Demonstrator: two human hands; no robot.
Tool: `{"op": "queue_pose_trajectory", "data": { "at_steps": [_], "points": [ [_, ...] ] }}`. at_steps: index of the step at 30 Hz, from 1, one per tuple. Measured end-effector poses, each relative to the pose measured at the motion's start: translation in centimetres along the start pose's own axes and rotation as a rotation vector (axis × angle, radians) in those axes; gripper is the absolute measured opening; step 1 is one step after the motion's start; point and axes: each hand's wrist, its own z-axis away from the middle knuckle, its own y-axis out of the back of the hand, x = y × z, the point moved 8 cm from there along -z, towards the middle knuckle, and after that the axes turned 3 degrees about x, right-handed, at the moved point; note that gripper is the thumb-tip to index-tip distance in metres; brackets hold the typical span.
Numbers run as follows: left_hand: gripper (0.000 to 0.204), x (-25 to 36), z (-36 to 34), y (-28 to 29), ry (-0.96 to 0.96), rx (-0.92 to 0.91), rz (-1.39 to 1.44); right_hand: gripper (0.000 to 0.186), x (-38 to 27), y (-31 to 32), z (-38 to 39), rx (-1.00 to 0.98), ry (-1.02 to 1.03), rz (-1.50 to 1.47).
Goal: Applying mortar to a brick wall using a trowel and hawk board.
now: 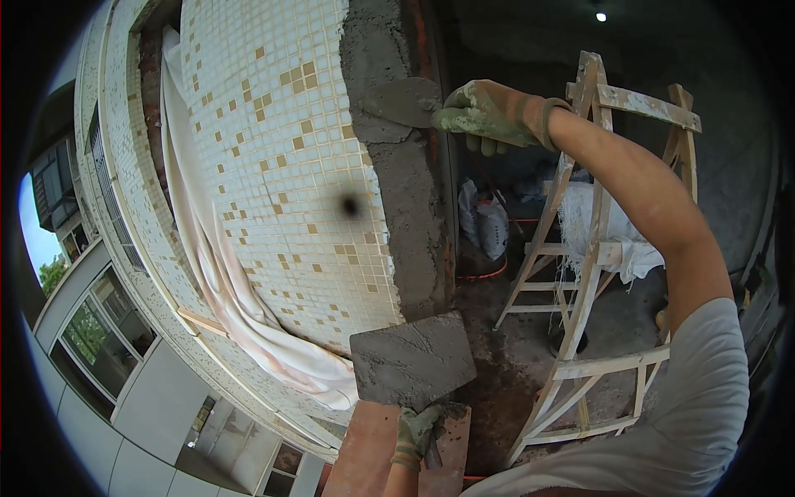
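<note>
My right hand, in a green-and-tan work glove, is closed round the handle end of a trowel. The trowel's grey blade lies against a strip of wet grey mortar running down the wall's edge. Lower down, my left hand, also gloved, grips a plasterer's hawk from below. Grey mortar coats the hawk's flat, roughly square top, which is close to the bottom of the strip. The trowel's handle is mostly hidden inside my right glove.
White and gold mosaic tiles cover the wall left of the mortar. A pale cloth drapes along an opening there. To the right stands a wooden trestle ladder, with white sacks on the floor behind. A reddish board lies under my left hand.
</note>
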Motion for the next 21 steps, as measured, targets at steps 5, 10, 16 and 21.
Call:
{"op": "queue_pose_trajectory", "data": {
  "at_steps": [5, 10, 16, 21],
  "points": [
    [0.016, 0.1, -0.6, -1.2, -0.01, -0.055, -0.041, 0.043, -1.0, 4.4, 0.3, 0.137, 0.035, 0.106],
    [0.016, 0.5, -0.1, -1.3, 0.004, -0.052, -0.031, 0.045, -3.1, 6.6, -1.7, 0.244, 0.117, 0.211],
    [0.016, 0.7, -0.3, -0.1, -0.007, 0.004, -0.013, 0.037, -6.2, 8.9, -1.0, 0.309, 0.503, 0.288],
    [0.018, 0.8, 0.2, 0.3, 0.007, 0.025, 0.004, 0.036, -2.7, 13.0, -5.4, 0.39, 0.075, 0.038]
  ]
}}
